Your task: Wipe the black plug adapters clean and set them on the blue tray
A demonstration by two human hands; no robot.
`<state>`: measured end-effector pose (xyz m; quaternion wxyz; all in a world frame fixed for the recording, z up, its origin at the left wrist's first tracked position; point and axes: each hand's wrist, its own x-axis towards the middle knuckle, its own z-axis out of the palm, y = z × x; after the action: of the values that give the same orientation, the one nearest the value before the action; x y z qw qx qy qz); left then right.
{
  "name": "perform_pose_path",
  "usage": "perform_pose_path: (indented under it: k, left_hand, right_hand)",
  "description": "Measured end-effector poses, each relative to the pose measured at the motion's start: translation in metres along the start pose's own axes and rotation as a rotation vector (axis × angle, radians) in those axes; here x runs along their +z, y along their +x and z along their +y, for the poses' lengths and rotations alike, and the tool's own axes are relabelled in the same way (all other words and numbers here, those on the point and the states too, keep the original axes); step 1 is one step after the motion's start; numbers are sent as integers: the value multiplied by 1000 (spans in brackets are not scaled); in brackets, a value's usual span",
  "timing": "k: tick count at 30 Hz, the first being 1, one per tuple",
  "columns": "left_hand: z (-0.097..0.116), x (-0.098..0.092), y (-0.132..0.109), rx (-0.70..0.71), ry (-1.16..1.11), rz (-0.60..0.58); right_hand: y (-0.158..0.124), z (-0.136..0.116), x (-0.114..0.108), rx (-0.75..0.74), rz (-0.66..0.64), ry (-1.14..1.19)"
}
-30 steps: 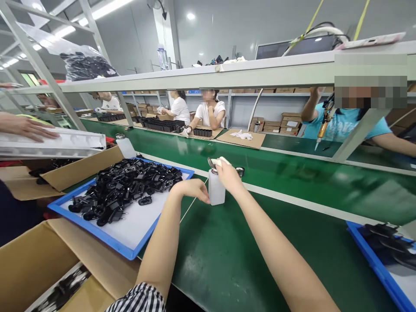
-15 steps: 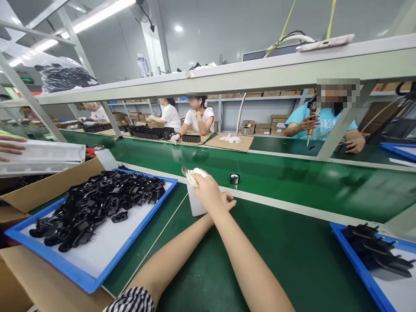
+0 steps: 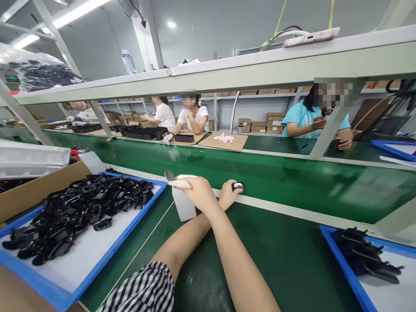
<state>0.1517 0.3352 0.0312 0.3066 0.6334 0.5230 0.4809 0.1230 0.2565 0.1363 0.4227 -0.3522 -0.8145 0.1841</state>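
My right hand (image 3: 201, 195) presses a white cloth (image 3: 179, 183) onto the top of a translucent white plastic dispenser bottle (image 3: 183, 204), beside its round metal pump dish (image 3: 169, 175). My left arm crosses under my right forearm. My left hand (image 3: 227, 194) reaches past the bottle, its fingertips on a small black part (image 3: 238, 186) at the belt's far white rail. A blue tray (image 3: 121, 245) with a white bottom holds a heap of black plug parts (image 3: 94, 212) to the left of my hands.
A green conveyor belt (image 3: 276, 260) runs under my arms. A second blue tray (image 3: 338, 255) with black parts sits at the lower right. A cardboard box (image 3: 35, 190) lies at the left. Several co-workers sit beyond the belt, under a metal shelf rail (image 3: 211, 80).
My left hand has moved right beneath my right forearm and reached the small black part. My right hand stays on the cloth and bottle top. The view has swung slightly.
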Motion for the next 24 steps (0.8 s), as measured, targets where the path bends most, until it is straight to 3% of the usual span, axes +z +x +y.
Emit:
perform_pose_path:
  k: [3,6,10,12,17,21,24]
  left_hand:
    - [1,-14,-38,15,-22,-113]
    - [-1,-39,-68,19,-107,-327]
    - [5,-79,-87,-98,-149,-686]
    - [9,-92,-91,-142,-111,-791]
    - [8,-100,-98,-63,3,-772]
    - [-1,-97,-98,51,78,-767]
    - [-6,-96,-95,80,72,-698]
  right_hand:
    - [2,7,-2,105,61,141]
    - [7,21,-8,274,136,217]
    - [6,34,-26,386,160,207]
    - [0,33,-36,408,193,236]
    - [-42,37,-43,554,169,408]
    - [-86,64,-33,730,177,465]
    - [-110,80,-28,770,195,451]
